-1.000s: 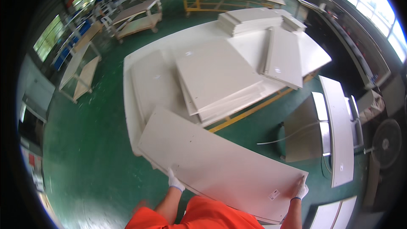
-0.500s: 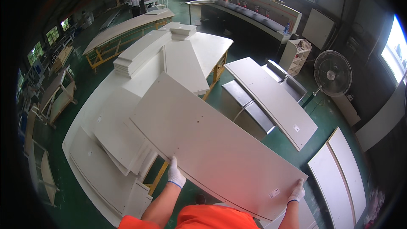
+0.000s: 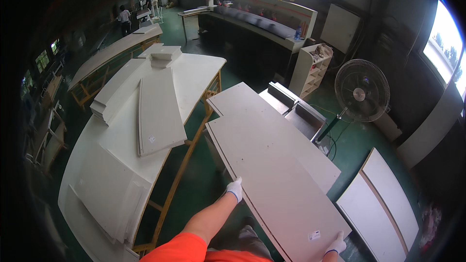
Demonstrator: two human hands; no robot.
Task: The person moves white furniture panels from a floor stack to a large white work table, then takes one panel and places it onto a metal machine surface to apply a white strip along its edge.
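Observation:
A long white board [image 3: 286, 184] with small drilled holes and a paper label is in both of my gloved hands. My left hand [image 3: 235, 189] is closed on its left long edge, about halfway along. My right hand [image 3: 336, 244] grips the near right corner, close to the label; its fingers are partly hidden. The far part of this board overlaps another white panel [image 3: 240, 98] to the right of the big table. Whether the two touch, I cannot tell.
Stacked white panels [image 3: 119, 85] and a single grooved board [image 3: 160, 111] lie on the large table [image 3: 204, 73] at left. A floor fan [image 3: 361, 92] and a shelf unit [image 3: 311, 70] stand to the right. Two joined panels [image 3: 383, 199] are at lower right.
The board has moved from over the table's edge to the right, over the other panel, and turned more lengthwise away from me. My hands still hold it. The view has shifted right.

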